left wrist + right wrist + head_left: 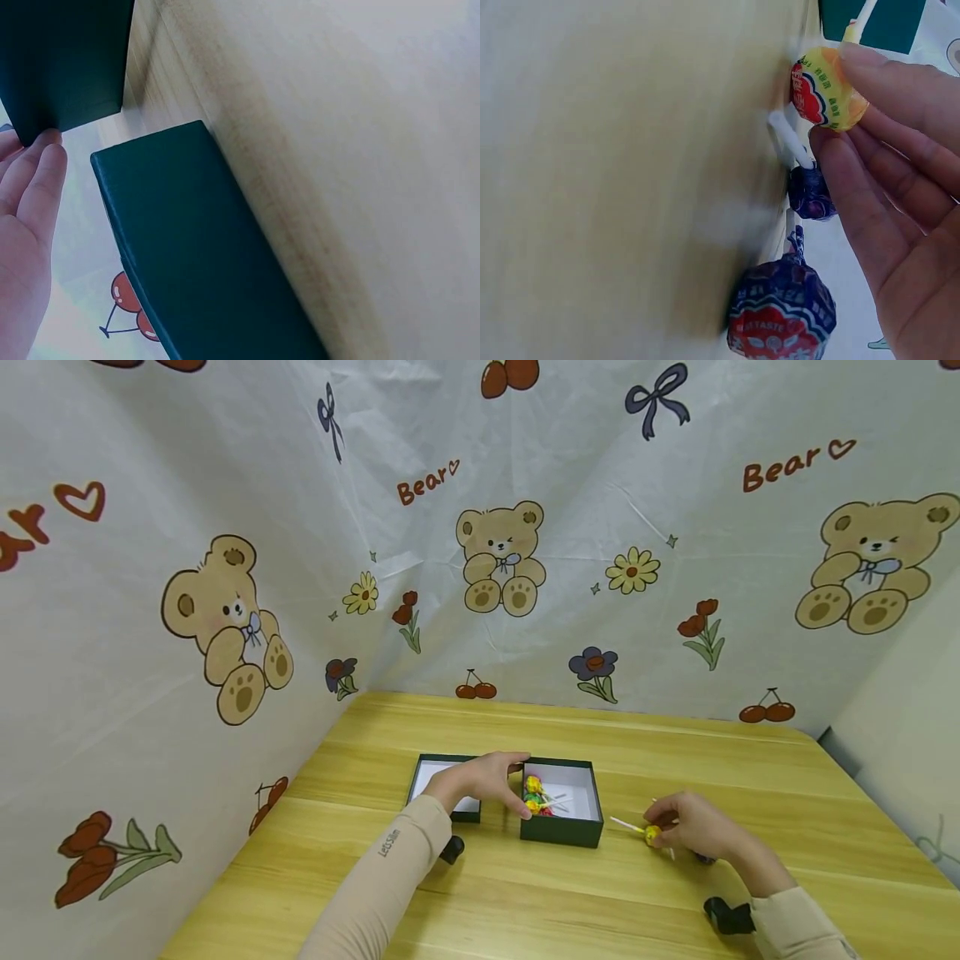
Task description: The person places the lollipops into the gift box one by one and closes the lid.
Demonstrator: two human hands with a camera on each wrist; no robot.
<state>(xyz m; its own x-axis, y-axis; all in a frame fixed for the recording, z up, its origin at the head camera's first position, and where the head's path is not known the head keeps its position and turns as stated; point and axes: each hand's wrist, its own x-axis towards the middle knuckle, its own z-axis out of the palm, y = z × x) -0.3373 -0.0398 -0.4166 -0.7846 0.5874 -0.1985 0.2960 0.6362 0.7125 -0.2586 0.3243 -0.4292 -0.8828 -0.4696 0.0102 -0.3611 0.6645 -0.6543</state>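
Note:
My right hand pinches a lollipop in a yellow wrapper by its candy head, between thumb and fingers, to the right of the boxes. Two lollipops in dark purple wrappers lie on the table beside that hand. With spread, fairly straight fingers my left hand touches the left side of an open dark green box. Its fingers reach the far corner and its thumb the near part. White-lined inside, this box holds several lollipops in yellow, green and red wrappers, heaped at the left.
Left of that box stands a second dark green, white-lined box or lid, partly behind my left hand and wrist. Both lie on a wooden table. A bear-printed cloth hangs behind the table and along the left.

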